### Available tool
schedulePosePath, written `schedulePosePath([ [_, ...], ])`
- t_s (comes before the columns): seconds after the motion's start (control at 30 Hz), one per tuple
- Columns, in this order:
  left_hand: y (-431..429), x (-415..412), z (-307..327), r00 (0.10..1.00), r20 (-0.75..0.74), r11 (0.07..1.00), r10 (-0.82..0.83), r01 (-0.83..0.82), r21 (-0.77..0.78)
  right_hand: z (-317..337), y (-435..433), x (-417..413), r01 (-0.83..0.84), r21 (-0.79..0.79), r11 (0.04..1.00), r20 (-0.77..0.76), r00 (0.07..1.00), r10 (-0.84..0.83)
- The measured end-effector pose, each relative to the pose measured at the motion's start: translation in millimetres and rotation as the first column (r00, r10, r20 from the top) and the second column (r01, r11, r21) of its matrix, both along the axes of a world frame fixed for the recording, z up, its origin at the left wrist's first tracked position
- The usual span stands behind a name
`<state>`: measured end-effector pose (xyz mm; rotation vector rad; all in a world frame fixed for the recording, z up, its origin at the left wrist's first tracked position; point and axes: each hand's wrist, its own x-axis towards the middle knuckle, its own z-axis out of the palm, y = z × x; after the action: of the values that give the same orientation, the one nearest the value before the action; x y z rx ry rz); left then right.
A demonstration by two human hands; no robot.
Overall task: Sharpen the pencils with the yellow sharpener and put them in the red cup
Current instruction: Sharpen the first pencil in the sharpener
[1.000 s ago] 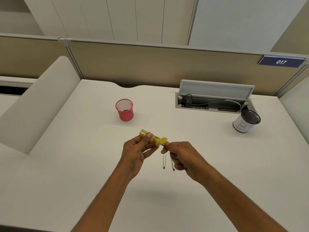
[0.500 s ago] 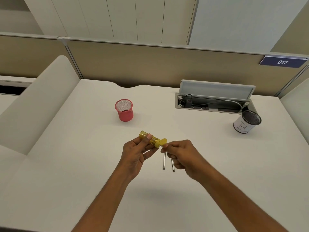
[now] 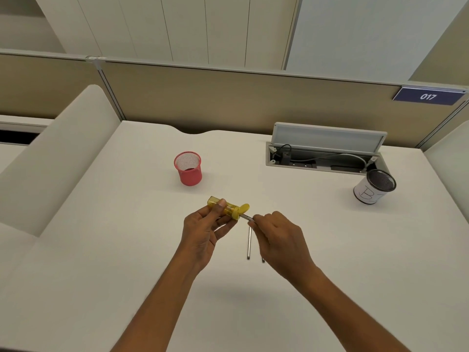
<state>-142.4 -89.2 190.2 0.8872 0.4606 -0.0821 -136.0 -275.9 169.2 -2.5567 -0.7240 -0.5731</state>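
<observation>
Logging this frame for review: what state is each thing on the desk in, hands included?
Yellow translucent plastic sharpener: held in left hand, cap flipped open.
Thin grey pencil: pinched by right hand, end in the sharpener.
Two spare grey pencils: lying flat, one mostly hidden behind the right hand.
Red mesh cup: upright, no pencils showing.
White-wrapped black mesh cup: upright.
Desk cable hatch: lid open.
</observation>
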Motion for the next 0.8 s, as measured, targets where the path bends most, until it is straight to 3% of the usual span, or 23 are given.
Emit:
schedulePosePath([
  [0.07,-1,-2,-1,1.000,0.011,1.000,-0.017,0.017,0.006,7,7,-2,0.056,0.308,0.950,-0.281,0.959,0.035],
  [0.13,0,-4,-3,1.000,0.014,1.000,-0.018,0.018,-0.001,22,12,-2,0.254,0.504,0.826,-0.608,0.783,0.130],
  [0.2,2,-5,-4,0.999,0.023,1.000,-0.025,0.025,0.009,36,10,3,0.515,0.507,0.691,-0.840,0.474,0.263],
  [0.23,2,-6,-4,0.999,0.029,0.999,-0.032,0.032,0.019,41,7,6,0.615,0.465,0.637,-0.885,0.300,0.357],
  [0.27,2,-6,-4,0.999,0.035,0.999,-0.037,0.036,0.028,45,4,7,0.673,0.420,0.609,-0.889,0.171,0.425],
  [0.3,2,-7,-3,0.999,0.038,0.999,-0.037,0.036,0.033,46,3,7,0.679,0.408,0.610,-0.884,0.125,0.451],
  [0.33,1,-7,-3,0.999,0.038,0.999,-0.030,0.029,0.037,45,3,7,0.642,0.425,0.638,-0.887,0.156,0.434],
  [0.37,1,-6,-2,0.999,0.033,0.999,-0.019,0.018,0.041,41,4,5,0.559,0.457,0.692,-0.889,0.266,0.372],
  [0.4,2,-6,-1,1.000,0.025,0.999,-0.007,0.006,0.048,35,6,2,0.434,0.474,0.766,-0.852,0.446,0.274],
  [0.47,3,-4,1,1.000,0.012,0.998,0.014,-0.015,0.054,23,7,-4,0.142,0.343,0.929,-0.522,0.850,0.063],
  [0.5,4,-4,1,1.000,0.007,0.999,0.022,-0.022,0.045,17,5,-4,0.048,0.168,0.985,-0.297,0.955,0.004],
  [0.57,5,-3,3,1.000,-0.001,0.999,0.029,-0.029,0.033,6,1,-1,-0.006,-0.126,0.992,0.015,1.000,0.008],
  [0.63,5,-4,2,1.000,-0.003,0.999,0.017,-0.017,0.039,-1,2,1,-0.006,-0.138,0.990,0.091,0.996,0.019],
  [0.73,5,-7,1,1.000,0.014,0.999,-0.010,0.009,0.040,6,13,-6,0.007,0.227,0.974,-0.175,0.984,0.033],
  [0.8,6,-9,0,0.999,0.032,0.998,-0.028,0.026,0.058,20,19,-7,0.198,0.508,0.838,-0.550,0.823,0.140],
])
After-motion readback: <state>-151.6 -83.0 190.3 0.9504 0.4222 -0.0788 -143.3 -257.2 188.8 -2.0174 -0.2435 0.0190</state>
